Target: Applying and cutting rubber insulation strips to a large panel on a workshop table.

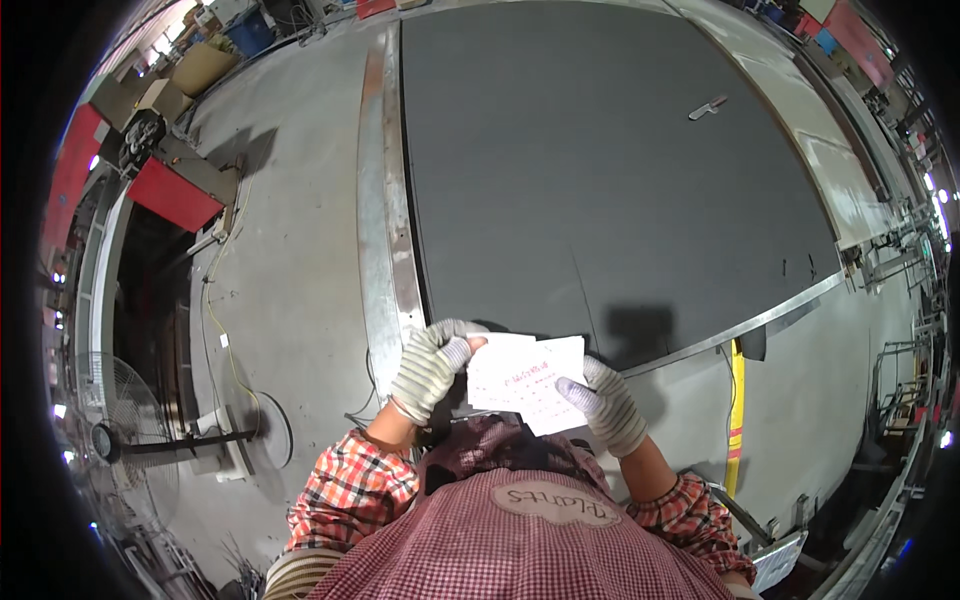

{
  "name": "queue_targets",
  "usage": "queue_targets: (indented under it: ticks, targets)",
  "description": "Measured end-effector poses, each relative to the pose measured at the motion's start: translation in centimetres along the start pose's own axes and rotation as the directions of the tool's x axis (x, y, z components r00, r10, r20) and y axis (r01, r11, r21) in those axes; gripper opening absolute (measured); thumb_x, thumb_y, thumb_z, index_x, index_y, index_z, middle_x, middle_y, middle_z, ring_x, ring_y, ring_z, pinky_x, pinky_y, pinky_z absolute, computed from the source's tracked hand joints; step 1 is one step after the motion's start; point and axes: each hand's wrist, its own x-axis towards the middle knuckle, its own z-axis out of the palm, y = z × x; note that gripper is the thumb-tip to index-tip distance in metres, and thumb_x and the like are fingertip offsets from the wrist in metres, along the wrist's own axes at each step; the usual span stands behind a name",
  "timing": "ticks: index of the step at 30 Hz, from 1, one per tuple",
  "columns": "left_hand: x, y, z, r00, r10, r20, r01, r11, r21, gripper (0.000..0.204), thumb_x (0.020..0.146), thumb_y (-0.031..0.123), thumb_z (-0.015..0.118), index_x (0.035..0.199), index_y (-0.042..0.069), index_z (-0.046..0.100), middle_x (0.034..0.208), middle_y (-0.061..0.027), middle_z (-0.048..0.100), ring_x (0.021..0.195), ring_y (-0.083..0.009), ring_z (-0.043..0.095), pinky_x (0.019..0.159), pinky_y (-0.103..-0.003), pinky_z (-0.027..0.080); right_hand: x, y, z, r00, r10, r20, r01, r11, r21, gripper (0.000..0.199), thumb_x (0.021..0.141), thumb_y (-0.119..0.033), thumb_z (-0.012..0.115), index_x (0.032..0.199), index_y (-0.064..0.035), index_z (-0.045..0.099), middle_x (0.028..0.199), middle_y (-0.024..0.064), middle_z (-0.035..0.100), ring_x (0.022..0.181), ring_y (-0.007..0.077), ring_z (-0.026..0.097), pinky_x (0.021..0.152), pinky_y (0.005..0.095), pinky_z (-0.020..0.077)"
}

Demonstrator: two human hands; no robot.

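1. Presently, the left hand (pixel 432 368), in a knit glove, grips the left edge of the white paper slips (pixel 525 378); fingers curled round it, thumb on top.
2. The right hand (pixel 608 402), gloved alike, pinches the slips from the lower right, forefinger laid across the face.
3. The slips (red print, too small to tell) sit between both hands, held above the near edge of the large dark sheet (pixel 610 170).
4. A cardboard box (pixel 203 67) lies far upper left; red panels (pixel 172 195) stand nearby.
5. A yellow strap (pixel 738 415) hangs to the right of the hands.
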Motion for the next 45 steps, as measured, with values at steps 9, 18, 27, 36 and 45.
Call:
queue_targets:
  ticks: [9,18,27,36,45]
  targets:
    - [2.4,-0.8,-2.2,0.994,-0.056,-0.097,0.056,0.998,-0.008,0.019,0.086,0.014,0.058,0.095,-0.001,0.066,0.075,-0.0038,0.064,0.068,-0.0078,0.054,0.063,-0.023,0.045,-0.2,-0.7,-3.1,0.996,0.082,-0.038,-0.059,0.908,0.415,0.034,0.08,-0.024,0.069,0.107,-0.005,0.06,0.094,0.0028,0.064,0.089,0.0119,0.06,0.079,0.0271,0.0484]
    - [3.6,-0.7,1.5,0.983,0.18,0.028,-0.181,0.983,0.013,0.025,0.087,0.005,0.051,0.108,-0.003,0.061,0.092,-0.0049,0.065,0.083,-0.0084,0.056,0.076,-0.022,0.045,-0.9,0.1,-2.7,0.881,-0.388,0.27,0.404,0.915,-0.004,0.039,0.083,-0.015,0.062,0.115,0.0061,0.054,0.121,0.0186,0.054,0.11,0.0235,0.053,0.093,0.0312,0.0414]
    - [4.8,1.0,1.3,0.951,0.308,-0.01,-0.195,0.628,0.753,0.056,0.075,0.0,0.056,0.13,0.005,0.046,0.112,-0.0199,0.058,0.1,-0.0292,0.058,0.09,-0.033,0.045,1.1,0.5,-2.8,0.991,0.027,0.134,-0.014,0.995,-0.099,0.04,0.085,-0.023,0.062,0.112,0.0058,0.054,0.106,0.0171,0.06,0.095,0.0213,0.057,0.082,0.029,0.045]
    - [1.3,2.6,7.3,0.927,0.259,0.272,-0.362,0.806,0.467,0.035,0.075,-0.001,0.063,0.109,-0.001,0.055,0.083,-0.0058,0.061,0.074,-0.0122,0.06,0.071,-0.027,0.051,-1.6,-0.7,-4.4,0.986,0.163,-0.026,-0.161,0.985,0.068,0.035,0.087,-0.029,0.06,0.102,0.0032,0.06,0.086,0.0075,0.065,0.077,0.0108,0.06,0.069,0.0263,0.0484]
    - [2.5,3.0,14.0,0.937,-0.007,0.349,-0.148,0.898,0.415,0.024,0.078,0.023,0.068,0.087,0.001,0.062,0.06,-0.01,0.058,0.05,-0.0204,0.057,0.052,-0.03,0.046,-4.8,0.5,-9.9,0.949,0.306,-0.069,-0.275,0.918,0.286,0.041,0.086,-0.035,0.061,0.102,0.0019,0.06,0.085,0.0073,0.066,0.074,0.011,0.06,0.067,0.0251,0.0477]
